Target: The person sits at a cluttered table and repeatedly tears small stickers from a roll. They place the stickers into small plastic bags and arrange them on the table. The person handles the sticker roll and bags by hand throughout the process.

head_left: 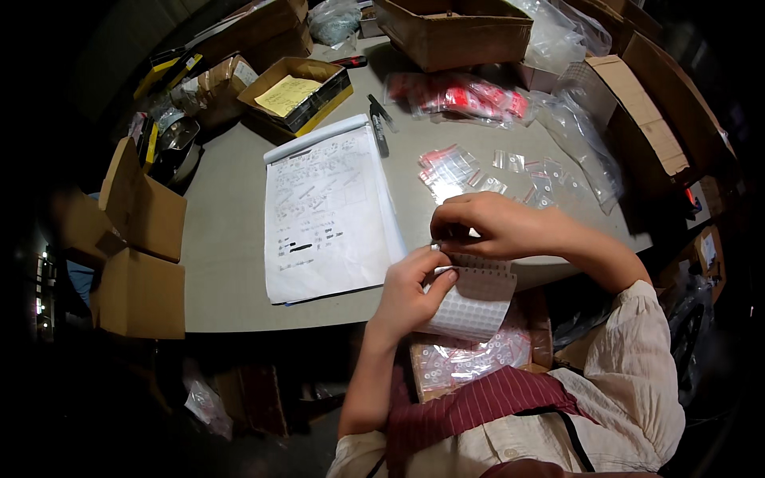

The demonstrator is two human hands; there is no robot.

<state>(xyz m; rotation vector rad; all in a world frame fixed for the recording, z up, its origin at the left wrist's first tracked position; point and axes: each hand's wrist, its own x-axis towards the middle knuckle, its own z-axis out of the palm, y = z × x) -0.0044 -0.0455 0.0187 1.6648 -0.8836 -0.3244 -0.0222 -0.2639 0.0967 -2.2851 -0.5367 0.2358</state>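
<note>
My left hand [410, 291] holds a white sheet of small labels [472, 301] by its left edge, above my lap. My right hand [488, 225] is curled over the sheet's top edge, fingertips pinched at it; what they pinch is hidden. Below the sheet, a box on my lap holds several small clear zip bags with red strips [462, 360]. More small clear zip bags [478, 174] lie scattered on the grey table [227, 239] just beyond my right hand.
A white notepad with handwriting [331, 211] lies left of my hands, two dark markers [379, 127] at its top right. Cardboard boxes [454, 32] ring the table; a box with a yellow paper [295, 94] sits at back left. A larger bag of red-striped packets [470, 97] lies behind.
</note>
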